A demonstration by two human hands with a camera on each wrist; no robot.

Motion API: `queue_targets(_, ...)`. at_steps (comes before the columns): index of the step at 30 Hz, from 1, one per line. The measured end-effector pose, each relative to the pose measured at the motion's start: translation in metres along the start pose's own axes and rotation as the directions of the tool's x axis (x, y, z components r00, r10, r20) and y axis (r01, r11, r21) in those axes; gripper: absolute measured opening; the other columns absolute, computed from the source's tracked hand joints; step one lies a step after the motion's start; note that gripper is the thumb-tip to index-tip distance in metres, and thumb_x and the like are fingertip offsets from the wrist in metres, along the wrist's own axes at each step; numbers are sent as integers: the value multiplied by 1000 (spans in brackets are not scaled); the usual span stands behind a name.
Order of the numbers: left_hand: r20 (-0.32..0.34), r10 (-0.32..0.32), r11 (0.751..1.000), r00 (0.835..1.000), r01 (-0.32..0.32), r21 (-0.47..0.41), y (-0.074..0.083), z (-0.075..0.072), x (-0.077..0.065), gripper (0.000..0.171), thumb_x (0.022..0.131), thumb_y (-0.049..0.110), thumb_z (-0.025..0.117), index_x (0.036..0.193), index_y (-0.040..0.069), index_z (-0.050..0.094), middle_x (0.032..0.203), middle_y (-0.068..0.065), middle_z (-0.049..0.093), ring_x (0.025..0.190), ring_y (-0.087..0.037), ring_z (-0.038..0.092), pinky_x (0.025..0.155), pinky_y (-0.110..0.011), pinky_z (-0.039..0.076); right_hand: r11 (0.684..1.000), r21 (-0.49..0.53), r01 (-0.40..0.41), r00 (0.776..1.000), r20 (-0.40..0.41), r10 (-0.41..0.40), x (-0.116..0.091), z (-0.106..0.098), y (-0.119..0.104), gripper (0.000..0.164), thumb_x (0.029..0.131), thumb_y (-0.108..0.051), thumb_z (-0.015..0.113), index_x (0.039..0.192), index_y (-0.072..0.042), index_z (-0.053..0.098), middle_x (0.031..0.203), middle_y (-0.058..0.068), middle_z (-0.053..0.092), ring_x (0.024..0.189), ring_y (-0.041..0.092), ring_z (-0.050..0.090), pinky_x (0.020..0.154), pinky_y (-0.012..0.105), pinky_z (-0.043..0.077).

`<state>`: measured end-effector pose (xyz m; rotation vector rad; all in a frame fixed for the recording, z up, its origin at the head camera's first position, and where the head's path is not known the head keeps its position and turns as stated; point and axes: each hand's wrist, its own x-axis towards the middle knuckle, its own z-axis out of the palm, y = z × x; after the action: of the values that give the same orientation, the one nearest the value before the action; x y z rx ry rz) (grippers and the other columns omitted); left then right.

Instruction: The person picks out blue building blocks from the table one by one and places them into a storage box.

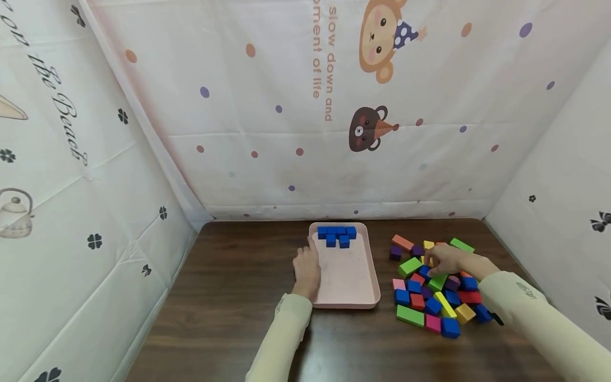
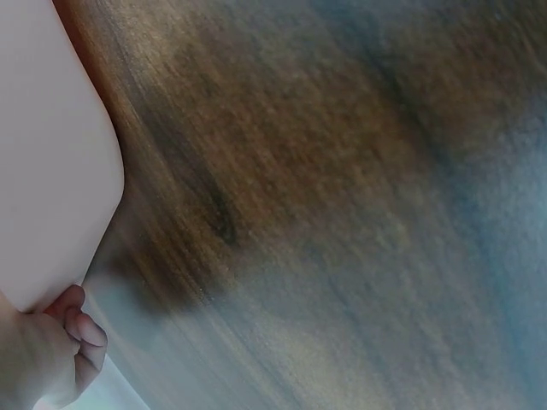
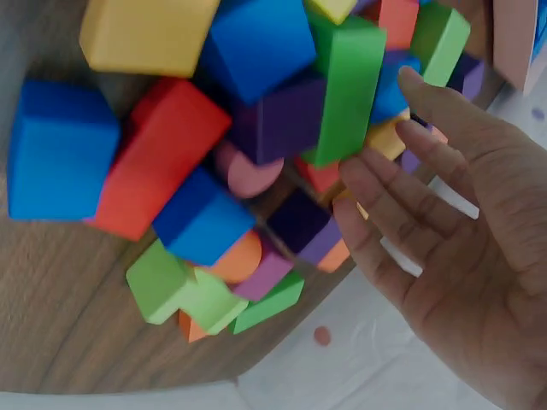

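Observation:
My left hand is at the left rim of a pink tray, its curled fingers gripping the edge. In the left wrist view, the fingertips bend against the tray's side. Several blue blocks sit at the tray's far end, in a row with two more in front. My right hand reaches over a pile of coloured blocks, fingers spread and pointing down. Its thumb and index fingertips are right at a blue block, beside a long green block. Nothing is gripped in this hand.
The block pile on the table's right side mixes red, green, yellow, purple and more blue blocks. The brown table meets printed cloth walls at the back and sides.

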<state>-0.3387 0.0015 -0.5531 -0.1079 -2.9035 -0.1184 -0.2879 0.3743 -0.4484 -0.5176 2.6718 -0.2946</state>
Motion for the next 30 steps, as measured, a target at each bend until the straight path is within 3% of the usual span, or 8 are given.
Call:
queue_targets(4, 20, -8, 1000, 1000, 8, -5, 1, -1, 1, 77, 91, 25, 77, 154, 5, 37, 108, -10, 73, 101, -24, 65, 66, -33, 58, 996, -83, -31, 999, -37, 28, 0, 8, -6, 26, 88, -28, 80, 96, -6, 67, 83, 0, 64, 72, 13, 58, 65, 34, 53)
queue_targets(9, 38, -15, 1000, 999, 15, -10, 0, -3, 0, 77, 91, 23, 77, 154, 5, 36, 109, -11, 73, 102, -25, 65, 68, -34, 59, 989, -134, -57, 992, -120, 41, 3, 25, -6, 42, 89, -35, 78, 67, -17, 47, 64, -8, 30, 57, 8, 30, 54, 25, 24)
queue_targets(12, 42, -7, 1000, 999, 7, -6, 2, -2, 2, 77, 92, 25, 77, 154, 6, 36, 110, -10, 73, 103, -24, 65, 69, -34, 59, 990, -128, -66, 991, -125, 50, 3, 24, -2, 44, 89, -33, 77, 65, -19, 43, 63, -9, 24, 55, 7, 26, 54, 24, 21)
queue_targets(14, 38, -3, 1000, 999, 3, -6, 2, -1, 3, 78, 91, 26, 77, 154, 5, 36, 109, -10, 73, 102, -24, 65, 69, -34, 59, 994, -85, -73, 992, -108, 64, 4, 16, -1, 40, 89, -29, 77, 64, -17, 47, 60, -9, 26, 53, 7, 27, 53, 24, 23)
queue_targets(17, 39, -1, 1000, 999, 1, 4, 2, -1, 4, 79, 91, 27, 78, 154, 5, 36, 109, -10, 73, 101, -24, 65, 69, -33, 59, 995, -64, -75, 994, -88, 69, 6, -4, -3, 29, 87, -24, 78, 72, -7, 61, 63, -4, 47, 56, 8, 42, 52, 26, 38)
queue_targets(21, 56, -11, 1000, 998, 11, 10, 1, -1, 5, 79, 92, 27, 77, 155, 6, 35, 111, -10, 72, 102, -23, 65, 70, -32, 59, 995, -81, -53, 994, -96, 45, 12, -28, -11, 32, 84, -23, 82, 94, 6, 70, 85, 10, 69, 71, 15, 61, 64, 36, 56)
queue_targets(27, 68, -21, 1000, 997, 20, 7, 3, -4, 7, 76, 94, 27, 75, 155, 7, 35, 111, -9, 72, 101, -22, 64, 71, -32, 59, 995, -89, 45, 988, -146, -58, 24, -44, -28, 40, 88, -20, 78, 115, 7, 69, 101, 16, 74, 87, 27, 71, 77, 47, 60)
queue_targets(30, 86, -20, 1000, 996, 19, 13, 4, -5, 6, 74, 95, 26, 73, 156, 7, 35, 112, -9, 71, 101, -22, 63, 69, -30, 59, 992, -100, 72, 980, -177, -89, 39, -46, -40, 38, 88, -18, 77, 116, 7, 69, 101, 17, 75, 89, 29, 72, 80, 49, 60)
